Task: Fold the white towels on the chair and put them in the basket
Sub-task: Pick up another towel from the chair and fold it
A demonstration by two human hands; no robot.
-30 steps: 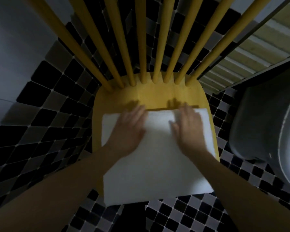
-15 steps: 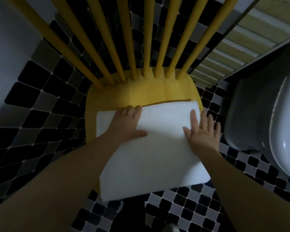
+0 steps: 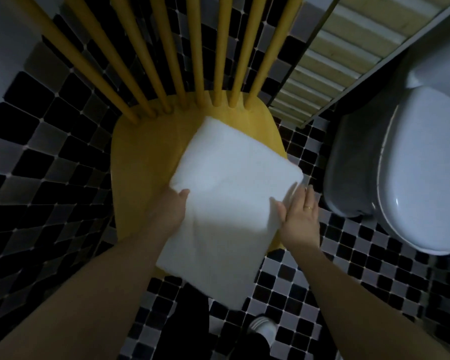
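Observation:
A folded white towel (image 3: 226,203) lies skewed on the yellow wooden chair (image 3: 143,162), its near end hanging over the seat's front edge. My left hand (image 3: 170,211) holds the towel's left edge, thumb on top and fingers hidden beneath it. Against the towel's right edge rests my right hand (image 3: 300,216), fingers straight and thumb on the cloth. No basket is in view.
The chair's spindle back (image 3: 192,53) rises at the top. A grey toilet (image 3: 405,165) stands close on the right, and a slatted panel (image 3: 335,61) is behind it. Black, grey and white floor tiles (image 3: 50,165) surround the chair. A foot in a white shoe (image 3: 263,331) shows below.
The towel has become narrower and turned clockwise, now lying diagonally on the seat. My left hand shifted from pressing on top to holding the left edge; my right hand slid to the right edge.

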